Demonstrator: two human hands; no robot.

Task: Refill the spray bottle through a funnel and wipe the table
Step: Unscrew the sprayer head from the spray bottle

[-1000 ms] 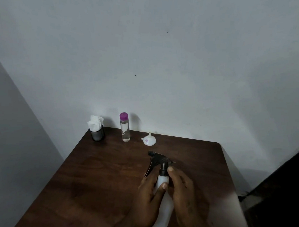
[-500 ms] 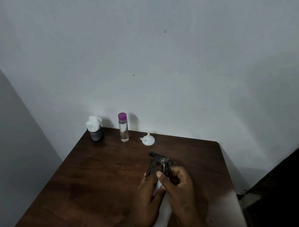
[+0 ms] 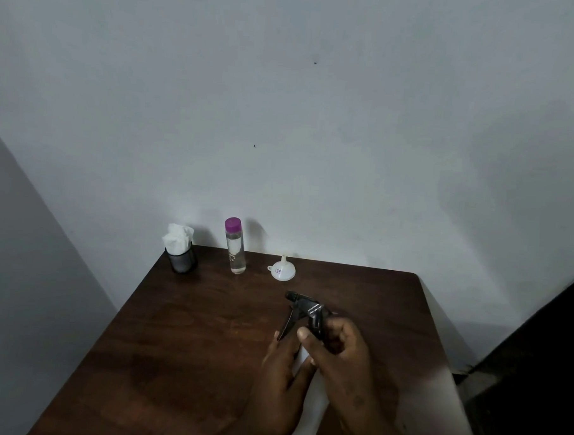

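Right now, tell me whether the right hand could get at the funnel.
Probably not straight away: the right hand grips the trigger head of the spray bottle, so it must let go first. Otherwise the way looks free: bare table lies between it and the funnel.

Pale grey wall (image 3: 283, 118) behind (two small dark specks); dark panel (image 3: 536, 359) at right edge.

You have one white plastic spray bottle with a black trigger head (image 3: 314, 416) at lower centre. Across the middle stand one clear bottle with a purple cap (image 3: 235, 248), one small white plastic funnel (image 3: 284, 271) and one black mesh cup (image 3: 181, 260). There is one dark brown wooden surface (image 3: 181, 344) and two grips, left grip (image 3: 282, 375) and right grip (image 3: 342, 354).
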